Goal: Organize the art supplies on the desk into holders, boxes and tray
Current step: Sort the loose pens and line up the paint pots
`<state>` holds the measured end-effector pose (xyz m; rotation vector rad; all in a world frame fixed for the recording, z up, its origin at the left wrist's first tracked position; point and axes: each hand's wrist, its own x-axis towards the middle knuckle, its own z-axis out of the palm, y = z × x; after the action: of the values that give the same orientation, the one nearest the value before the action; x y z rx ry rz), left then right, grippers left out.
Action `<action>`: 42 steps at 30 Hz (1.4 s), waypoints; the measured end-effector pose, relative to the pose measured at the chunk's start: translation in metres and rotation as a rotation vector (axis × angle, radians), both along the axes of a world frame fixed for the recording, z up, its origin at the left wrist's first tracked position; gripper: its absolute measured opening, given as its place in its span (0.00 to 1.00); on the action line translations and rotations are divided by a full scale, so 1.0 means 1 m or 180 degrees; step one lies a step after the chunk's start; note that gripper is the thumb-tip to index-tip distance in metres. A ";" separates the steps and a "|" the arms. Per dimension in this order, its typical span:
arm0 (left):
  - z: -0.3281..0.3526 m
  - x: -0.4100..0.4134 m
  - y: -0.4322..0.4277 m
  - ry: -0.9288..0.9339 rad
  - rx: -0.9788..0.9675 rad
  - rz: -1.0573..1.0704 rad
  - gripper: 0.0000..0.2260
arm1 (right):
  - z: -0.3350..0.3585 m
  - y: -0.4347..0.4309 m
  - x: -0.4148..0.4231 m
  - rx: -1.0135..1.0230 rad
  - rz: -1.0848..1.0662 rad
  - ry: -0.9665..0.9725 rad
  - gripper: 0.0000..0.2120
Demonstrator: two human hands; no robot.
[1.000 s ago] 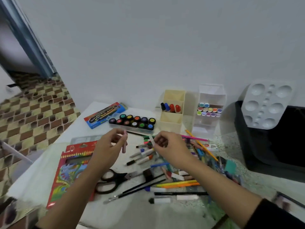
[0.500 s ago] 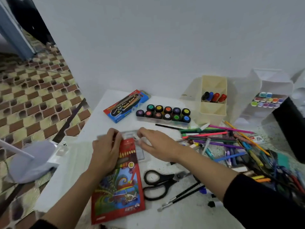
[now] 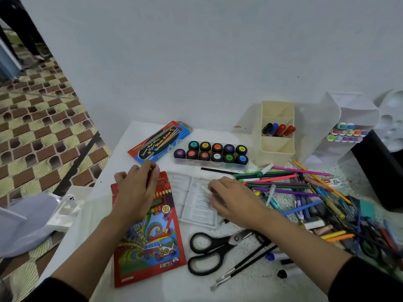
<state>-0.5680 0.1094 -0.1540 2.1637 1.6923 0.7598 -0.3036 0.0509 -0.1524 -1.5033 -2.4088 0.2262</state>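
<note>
Head view looks down on a white desk (image 3: 196, 288) strewn with art supplies. The left hand (image 3: 137, 192) hovers palm down over the top end of a red pencil box (image 3: 150, 243), its fingertips bunched together; whether they hold anything cannot be told. The right hand (image 3: 231, 201) pinches a short white stick (image 3: 204, 188) between thumb and fingers, just above a clear ribbed tray (image 3: 185, 192) that lies flat beside the pencil box, on its right. Behind the tray sits a case of paint pots (image 3: 211, 151), with a blue box (image 3: 159, 140) to its left. A beige holder (image 3: 278, 147) at the back keeps four markers (image 3: 278, 129) in its middle compartment; a white holder (image 3: 331, 153) further right carries pastel markers (image 3: 346, 132). Pens and pencils (image 3: 305, 188) lie in a loose heap right of the tray, touching one another. Black scissors (image 3: 209, 251) lie near the front, blades pointing towards the right forearm, with two brushes (image 3: 244, 264) just beside them.
</note>
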 end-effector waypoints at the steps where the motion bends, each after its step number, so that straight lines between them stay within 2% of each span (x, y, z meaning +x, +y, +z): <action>1: 0.002 0.001 0.005 0.0105 -0.0067 0.0006 0.06 | 0.000 -0.001 0.005 0.0049 -0.0103 -0.0011 0.08; 6: 0.002 0.007 0.019 0.0434 -0.0512 -0.0086 0.12 | 0.002 -0.002 0.019 0.0072 -0.0512 0.0070 0.06; 8: 0.000 0.010 0.017 0.0521 -0.0423 -0.0041 0.12 | 0.005 -0.002 0.020 -0.0071 -0.0680 0.0223 0.07; 11: 0.007 0.023 0.004 0.0260 0.0056 0.0025 0.08 | 0.005 0.000 0.018 -0.0160 -0.0755 0.0450 0.07; 14: 0.023 0.046 -0.018 -0.0052 -0.0158 -0.0268 0.09 | 0.004 0.010 0.019 -0.0112 -0.0566 0.0463 0.08; 16: 0.025 0.060 -0.033 0.0418 -0.0432 -0.0444 0.10 | 0.006 0.020 0.020 -0.0260 -0.0487 0.0347 0.09; 18: 0.022 0.071 -0.043 0.1058 -0.0293 -0.0498 0.11 | 0.010 0.028 0.018 -0.0430 -0.0456 0.0146 0.10; 19: 0.021 0.074 -0.045 0.1194 -0.0195 -0.0474 0.12 | 0.011 0.031 0.017 -0.0489 -0.0452 0.0046 0.10; 22: 0.022 0.078 -0.045 0.1354 -0.0165 -0.0303 0.12 | 0.016 0.031 0.009 -0.0653 -0.0513 0.0014 0.11; 26: 0.024 0.077 -0.042 0.1546 -0.0116 -0.0178 0.12 | 0.023 0.027 0.006 -0.0776 -0.0631 0.0654 0.11; 30: 0.023 0.081 -0.044 0.1408 -0.0016 -0.0200 0.12 | 0.030 0.015 0.012 -0.1181 -0.0847 0.1031 0.14; 33: 0.019 0.083 -0.043 0.1305 0.0111 -0.0360 0.12 | 0.027 0.004 0.017 -0.1323 -0.0779 0.0794 0.16; 38: 0.014 0.085 -0.024 0.1174 0.0164 -0.0585 0.11 | 0.028 -0.001 0.015 -0.1133 -0.0836 0.0563 0.18; 42: 0.011 0.078 -0.017 0.1023 -0.0001 -0.0704 0.10 | 0.028 0.000 0.010 -0.1149 -0.0934 0.0419 0.19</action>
<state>-0.4901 0.0929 -0.1426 2.5264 1.5486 0.3676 -0.2932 0.0511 -0.1247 -1.9040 -2.0897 0.6996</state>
